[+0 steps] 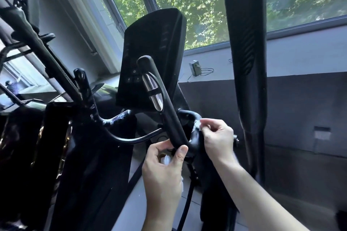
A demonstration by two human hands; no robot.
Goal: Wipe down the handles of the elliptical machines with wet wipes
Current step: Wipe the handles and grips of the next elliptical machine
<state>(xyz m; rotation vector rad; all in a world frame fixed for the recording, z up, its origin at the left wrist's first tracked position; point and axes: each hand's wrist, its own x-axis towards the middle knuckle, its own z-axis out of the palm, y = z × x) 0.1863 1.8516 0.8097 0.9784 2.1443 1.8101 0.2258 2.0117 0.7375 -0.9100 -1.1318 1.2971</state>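
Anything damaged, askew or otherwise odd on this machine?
Yes: the curved black foam-covered left handlebar shows pale, scuffed patches where its covering looks worn. A small grey box with a loose wire sits on the window ledge.

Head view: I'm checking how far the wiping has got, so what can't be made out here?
- White wet wipe: mostly covered by the right hand pinching it on the curved black handlebar; its size is unclear.
- White wad in the left hand: hidden behind its fingers.
- Dark console panel: backlit, markings unreadable.
- Tall black moving handle: top cut off by the frame's edge.
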